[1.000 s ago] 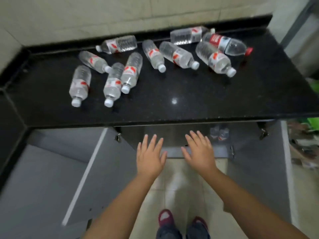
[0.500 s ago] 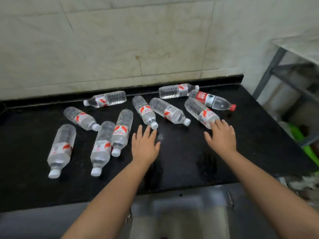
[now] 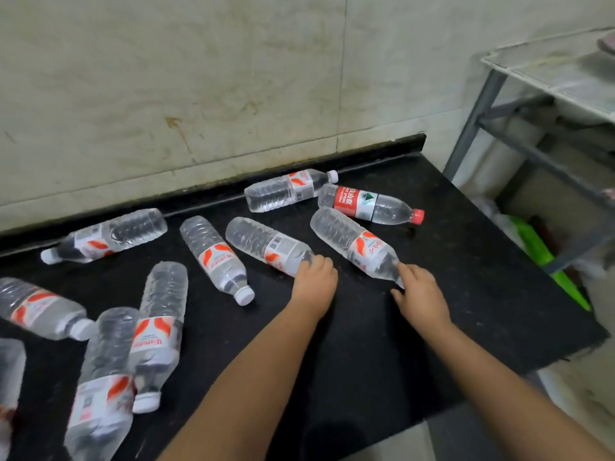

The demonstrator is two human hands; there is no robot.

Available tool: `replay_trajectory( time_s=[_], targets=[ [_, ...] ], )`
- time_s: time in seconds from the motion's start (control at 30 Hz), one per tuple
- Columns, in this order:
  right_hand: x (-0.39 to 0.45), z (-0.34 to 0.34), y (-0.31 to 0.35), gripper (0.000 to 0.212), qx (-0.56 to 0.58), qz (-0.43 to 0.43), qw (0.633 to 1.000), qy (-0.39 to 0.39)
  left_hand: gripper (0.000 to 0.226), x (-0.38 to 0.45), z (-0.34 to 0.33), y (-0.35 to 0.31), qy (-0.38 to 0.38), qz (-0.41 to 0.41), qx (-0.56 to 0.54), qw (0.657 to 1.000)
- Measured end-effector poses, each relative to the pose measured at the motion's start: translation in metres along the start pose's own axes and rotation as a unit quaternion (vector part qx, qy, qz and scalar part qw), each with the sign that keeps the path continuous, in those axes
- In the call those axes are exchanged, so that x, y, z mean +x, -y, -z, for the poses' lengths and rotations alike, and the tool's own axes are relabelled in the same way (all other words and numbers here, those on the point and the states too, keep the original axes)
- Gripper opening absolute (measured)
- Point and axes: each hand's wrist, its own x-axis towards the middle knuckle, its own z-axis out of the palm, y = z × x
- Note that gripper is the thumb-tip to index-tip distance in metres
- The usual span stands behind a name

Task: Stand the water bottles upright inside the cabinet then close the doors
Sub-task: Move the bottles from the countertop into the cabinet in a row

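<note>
Bottles flat, caps toward hands

Bottles lying scattered on counter (rack right).

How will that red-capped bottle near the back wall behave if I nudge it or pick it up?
The red-capped bottle lies on its side on the smooth black countertop, so a sideways nudge would probably roll it. It looks full of water, so likely fairly heavy for its size and firm rather than crushable. Its thin clear plastic may feel a little slippery.
</note>
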Motion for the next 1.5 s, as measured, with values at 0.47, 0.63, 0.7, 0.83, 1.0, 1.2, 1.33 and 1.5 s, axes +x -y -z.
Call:
replay_trajectory(
  time_s=[0.47, 0.63, 0.7, 0.83, 1.0, 1.2, 1.33, 1.5],
  targets=[
    [-0.037, 0.006, 0.008, 0.041, 0.031, 0.151, 0.978, -0.14, 0.04, -0.036, 0.023, 0.012, -0.113, -0.008, 0.032, 0.993],
    [-0.087, 0.036, 0.013, 0.024, 0.045, 0.266, 0.942, -0.201, 0.047, -0.108, 0.036, 0.003, -0.168, 0.046, -0.011, 0.985],
    [-0.11, 0.047, 0.011, 0.03, 0.046, 0.301, 0.93, -0.206, 0.047, -0.14, 0.041, -0.013, -0.169, 0.082, -0.042, 0.981],
    [-0.165, 0.07, -0.004, 0.012, 0.058, 0.353, 0.909, -0.212, 0.027, -0.213, 0.07, -0.07, -0.168, 0.145, -0.12, 0.968],
    [-0.242, 0.099, -0.035, 0.025, 0.049, 0.417, 0.89, -0.179, 0.015, -0.294, 0.072, -0.136, -0.24, 0.135, -0.08, 0.958],
    [-0.285, 0.096, -0.058, 0.033, -0.01, 0.36, 0.931, 0.062, 0.028, -0.336, 0.047, -0.185, -0.081, 0.186, -0.15, 0.968],
    [-0.298, 0.037, -0.071, 0.029, -0.082, 0.348, 0.917, 0.177, 0.032, -0.329, -0.01, -0.211, 0.1, 0.19, -0.178, 0.96],
    [-0.291, -0.053, -0.097, 0.033, -0.108, 0.284, 0.914, 0.271, 0.033, -0.307, -0.089, -0.219, 0.19, 0.15, -0.202, 0.949]
  ],
)
